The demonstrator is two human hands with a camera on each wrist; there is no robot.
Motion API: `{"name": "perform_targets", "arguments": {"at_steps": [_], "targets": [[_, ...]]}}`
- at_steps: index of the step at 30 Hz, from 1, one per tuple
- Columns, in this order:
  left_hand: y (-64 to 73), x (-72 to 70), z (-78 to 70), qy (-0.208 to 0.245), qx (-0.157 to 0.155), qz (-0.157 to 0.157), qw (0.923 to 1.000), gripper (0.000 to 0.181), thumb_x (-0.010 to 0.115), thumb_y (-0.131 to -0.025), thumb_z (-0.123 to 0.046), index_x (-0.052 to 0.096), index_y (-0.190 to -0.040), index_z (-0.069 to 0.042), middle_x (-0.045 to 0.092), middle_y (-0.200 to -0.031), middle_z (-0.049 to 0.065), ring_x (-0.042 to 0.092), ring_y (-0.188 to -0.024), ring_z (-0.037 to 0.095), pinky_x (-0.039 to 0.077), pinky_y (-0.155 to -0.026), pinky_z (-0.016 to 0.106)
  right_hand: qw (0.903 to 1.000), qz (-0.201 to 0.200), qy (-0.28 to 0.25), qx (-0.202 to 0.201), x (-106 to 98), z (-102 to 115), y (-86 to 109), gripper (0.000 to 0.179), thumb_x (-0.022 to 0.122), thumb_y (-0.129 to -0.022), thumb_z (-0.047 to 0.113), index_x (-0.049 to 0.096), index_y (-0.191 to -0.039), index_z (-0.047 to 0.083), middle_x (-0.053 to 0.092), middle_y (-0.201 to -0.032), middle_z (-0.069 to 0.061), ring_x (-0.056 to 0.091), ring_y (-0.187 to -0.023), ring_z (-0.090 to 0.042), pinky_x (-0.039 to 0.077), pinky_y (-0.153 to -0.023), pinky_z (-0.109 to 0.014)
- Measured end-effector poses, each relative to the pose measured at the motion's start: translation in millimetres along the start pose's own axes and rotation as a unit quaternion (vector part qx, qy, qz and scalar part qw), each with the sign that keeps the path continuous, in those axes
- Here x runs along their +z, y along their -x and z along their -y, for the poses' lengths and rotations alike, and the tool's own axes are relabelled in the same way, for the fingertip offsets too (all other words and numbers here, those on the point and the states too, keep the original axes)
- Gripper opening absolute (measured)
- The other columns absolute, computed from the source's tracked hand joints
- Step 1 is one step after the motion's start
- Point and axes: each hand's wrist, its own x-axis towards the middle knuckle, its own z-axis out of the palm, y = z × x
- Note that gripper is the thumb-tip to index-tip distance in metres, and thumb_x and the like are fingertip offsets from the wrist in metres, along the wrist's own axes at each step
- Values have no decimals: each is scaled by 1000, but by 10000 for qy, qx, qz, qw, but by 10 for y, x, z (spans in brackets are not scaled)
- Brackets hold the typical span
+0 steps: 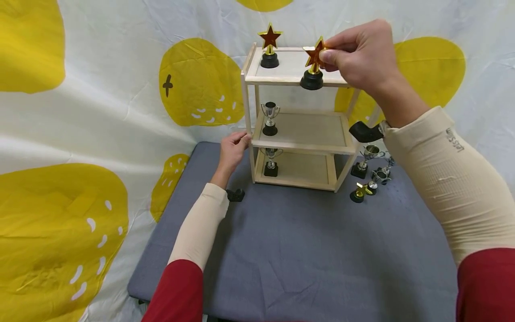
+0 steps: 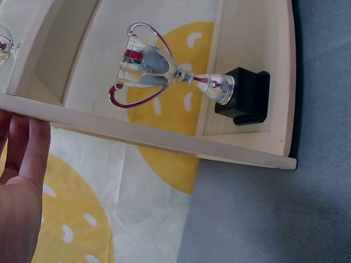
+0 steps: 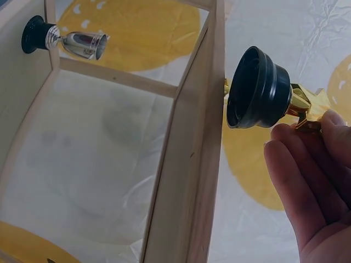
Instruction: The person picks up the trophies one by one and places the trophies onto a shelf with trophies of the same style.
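My right hand [image 1: 364, 56] pinches a star trophy [image 1: 311, 79] by its red-and-gold star, holding it upright over the front edge of the wooden shelf [image 1: 299, 147]. In the right wrist view, the black base of this trophy [image 3: 258, 90] points toward the shelf. With its fingertips, my left hand [image 1: 233, 150] holds the shelf's left front post [image 2: 126, 129]; the left wrist view hides its thumb. A second star trophy [image 1: 270, 60] stands at the top board's left. Silver cup trophies stand at the left of the middle board [image 1: 270, 118] and the bottom board [image 1: 271, 167].
On the grey table [image 1: 306, 250], right of the shelf, several silver cup trophies [image 1: 363, 163] stand with a gold star trophy [image 1: 358, 193]. A white cloth with yellow shapes [image 1: 205, 80] hangs behind the table and along its left side.
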Motion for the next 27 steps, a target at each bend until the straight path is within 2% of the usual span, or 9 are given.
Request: {"name": "perform_targets", "arguments": {"at_steps": [5,21,27], "targets": [[13,-2,-11,-10,-6,9,10000,33,69,-101,-18,73,-126,4,67,-123,23,66,-96,7,64,-99,36,9999,0,-128,34,21,-13,-69,28,73,-97,14,77,-121,-1,79,-116,-11,69,-76,10,57,-75,-5],[15,32,11,-28,-13,6,10000,34,68,-102,-18,73,-128,2,68,-127,22,67,-99,10,64,-99,35,9997,160,29,192,77,-36,-240,31,71,-99,18,75,-124,-1,77,-122,-13,68,-76,8,57,-76,-4],[16,37,13,38,52,32,10000,36,69,-102,-16,70,-129,7,68,-127,24,67,-98,8,64,-99,36,9991,219,83,341,91,-43,-308,33,69,-100,20,74,-127,1,76,-125,-13,68,-78,6,56,-76,-3]]}}
